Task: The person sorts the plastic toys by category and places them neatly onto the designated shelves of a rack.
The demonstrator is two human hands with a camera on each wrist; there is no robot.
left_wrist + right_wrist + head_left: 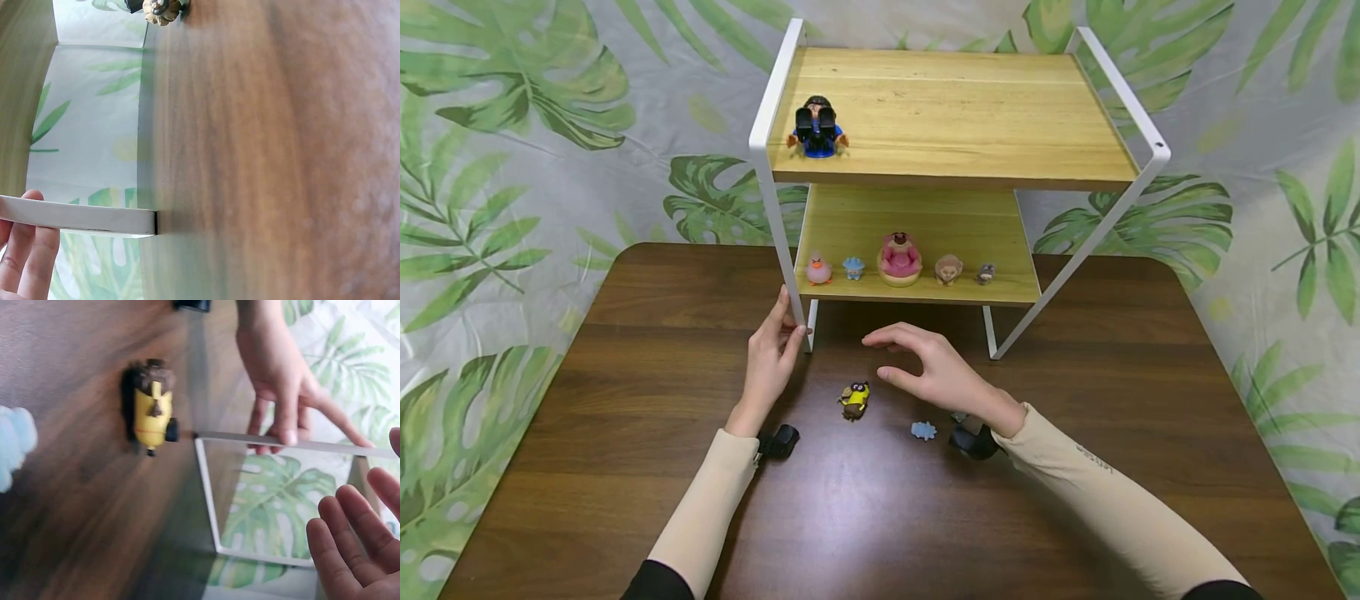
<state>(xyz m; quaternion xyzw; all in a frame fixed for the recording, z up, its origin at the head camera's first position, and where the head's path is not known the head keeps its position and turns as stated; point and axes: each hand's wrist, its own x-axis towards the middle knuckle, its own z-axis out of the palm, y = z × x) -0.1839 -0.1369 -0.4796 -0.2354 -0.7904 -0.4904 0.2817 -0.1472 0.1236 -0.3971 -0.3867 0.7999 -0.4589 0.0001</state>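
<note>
My left hand [767, 350] grips the white left front leg [81, 215] of a two-tier wooden shelf [955, 177], low down, with its thumb on one side and fingers on the other. Over the table in front of the shelf hovers my right hand [943, 367], fingers loosely bent and nothing in them. A small yellow and brown toy figure [854, 401] lies on the table between the hands; it also shows in the right wrist view. A light blue toy figure [923, 430] lies nearer the right wrist.
On the lower shelf stand a pink duck [818, 269], a small blue figure [853, 267], a pink bear [899, 259], a brownish figure [948, 269] and a small grey one [985, 273]. A blue-and-black figure [817, 129] occupies the top board's left. Patterned cloth hangs behind the table [625, 350].
</note>
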